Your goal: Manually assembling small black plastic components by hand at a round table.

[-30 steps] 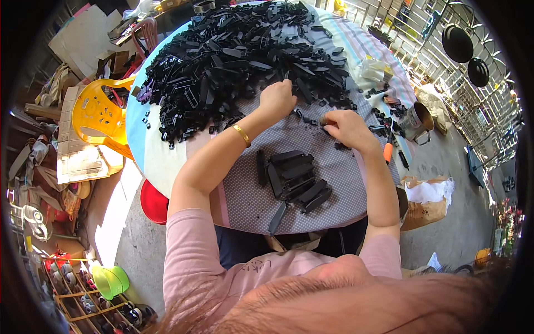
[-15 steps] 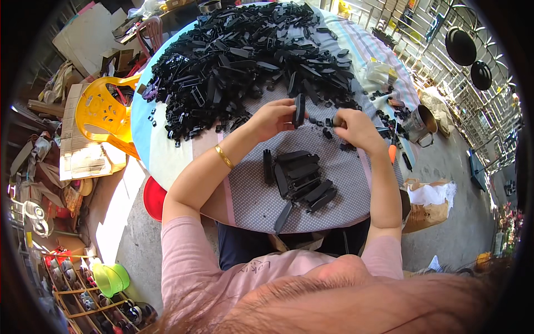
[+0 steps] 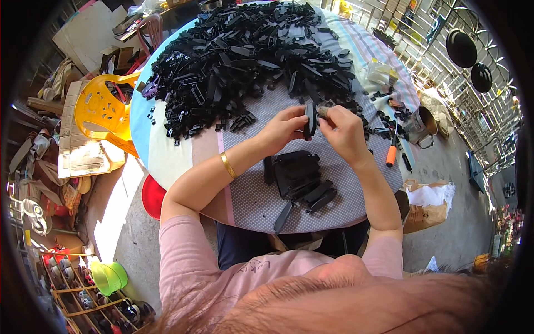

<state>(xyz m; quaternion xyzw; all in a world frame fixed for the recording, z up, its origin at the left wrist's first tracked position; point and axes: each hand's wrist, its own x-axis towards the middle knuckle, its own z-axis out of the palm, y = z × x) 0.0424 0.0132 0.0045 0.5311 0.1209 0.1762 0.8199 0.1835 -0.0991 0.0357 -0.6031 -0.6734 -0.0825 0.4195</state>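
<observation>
My left hand (image 3: 282, 131) grips a long black plastic piece (image 3: 310, 121) with rounded ends, held upright above the table. Against its right side my right hand (image 3: 346, 133) is pinched; whatever lies between those fingers is too small or hidden to make out. A tan wrapping shows on a fingertip of that hand. Below both hands, on the dotted cloth, lies a small stack of similar long black pieces (image 3: 300, 172), with one tilted piece (image 3: 283, 217) nearest me. Beyond the hands spreads a large heap of black plastic parts (image 3: 239, 61), long ones and small ones mixed.
On the right of the round table (image 3: 250, 209) are an orange-handled tool (image 3: 391, 156), a metal mug (image 3: 420, 127) and a clear plastic bag (image 3: 381, 72). A yellow chair (image 3: 103, 111) and a red stool (image 3: 152, 196) stand at the left. A paper sack (image 3: 427, 214) sits at the right.
My right hand has moved left from the small black parts to the long piece. My left hand has shifted slightly right and nearer with that piece, so both hands now meet.
</observation>
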